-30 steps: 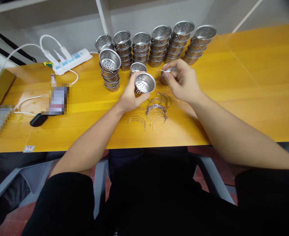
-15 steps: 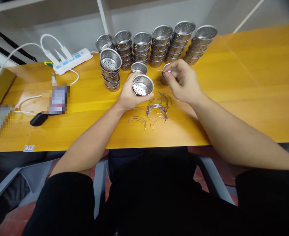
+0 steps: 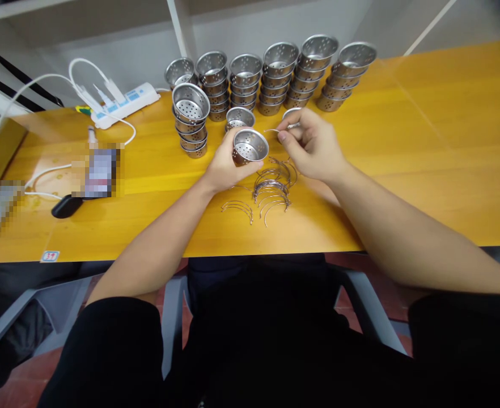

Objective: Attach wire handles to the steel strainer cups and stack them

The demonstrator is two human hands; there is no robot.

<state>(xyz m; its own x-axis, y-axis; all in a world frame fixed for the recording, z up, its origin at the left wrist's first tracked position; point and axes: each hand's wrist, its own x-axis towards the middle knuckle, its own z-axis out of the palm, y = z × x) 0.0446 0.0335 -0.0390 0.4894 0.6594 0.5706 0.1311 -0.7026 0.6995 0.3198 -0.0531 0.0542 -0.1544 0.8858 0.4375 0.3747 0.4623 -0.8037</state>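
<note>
My left hand [image 3: 227, 164] is wrapped round a perforated steel cup [image 3: 251, 147], its mouth tilted up toward me. To its right, my right hand [image 3: 312, 144] pinches a thin curved wire handle [image 3: 271, 131] between thumb and forefinger. The wire's free end points left, just above and apart from the cup's rim. Beneath both hands lies a loose pile of curved wire handles [image 3: 272, 190] on the yellow table. Another perforated cup [image 3: 240, 118] stands just behind my left hand. One more cup [image 3: 291, 113] is partly hidden behind my right hand.
Several stacks of perforated cups [image 3: 280, 59] line the back of the table [image 3: 437, 187], with a nearer stack [image 3: 191, 105] at left. A white power strip [image 3: 126, 105] with cables, a phone [image 3: 101, 173] and a black oval object [image 3: 67, 206] lie farther left.
My right hand has moved slightly left and down, bringing the wire handle closer to the cup. The cup in my left hand has shifted a little to the right.
</note>
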